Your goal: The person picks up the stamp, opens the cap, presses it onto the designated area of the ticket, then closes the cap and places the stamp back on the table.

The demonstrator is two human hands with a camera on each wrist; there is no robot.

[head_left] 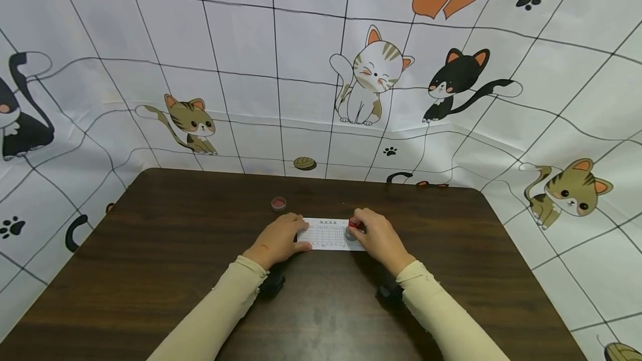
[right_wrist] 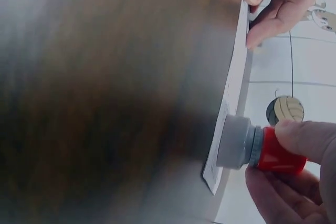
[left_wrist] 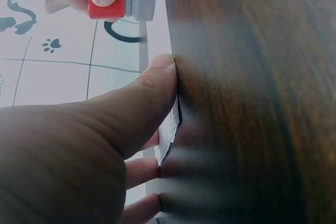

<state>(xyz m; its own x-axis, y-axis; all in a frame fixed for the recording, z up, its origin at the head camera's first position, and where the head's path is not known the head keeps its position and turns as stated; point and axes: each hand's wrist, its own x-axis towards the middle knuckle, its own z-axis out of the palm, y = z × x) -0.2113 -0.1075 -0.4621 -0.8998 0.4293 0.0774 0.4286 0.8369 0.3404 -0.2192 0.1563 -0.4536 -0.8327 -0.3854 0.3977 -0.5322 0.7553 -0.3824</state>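
A white paper slip [head_left: 322, 234] printed with a grid lies on the brown table. My left hand [head_left: 282, 240] holds down its left end, with the thumb on the near edge and the fingers further back. Toward the right end of the slip, my right hand [head_left: 381, 239] pinches a stamp [right_wrist: 281, 153] by its red handle between thumb and fingers. The stamp's grey round base [right_wrist: 234, 142] faces down and appears to touch the paper. What lies under that base is hidden. Beyond the left hand sits a small round red ink pad [head_left: 278, 203].
The dark wooden table [head_left: 200, 272] has its far edge a short way past the ink pad. A white sheet [head_left: 241, 71] with cat drawings hangs behind and around it. Dark wrist devices [head_left: 272, 284] sit under both forearms.
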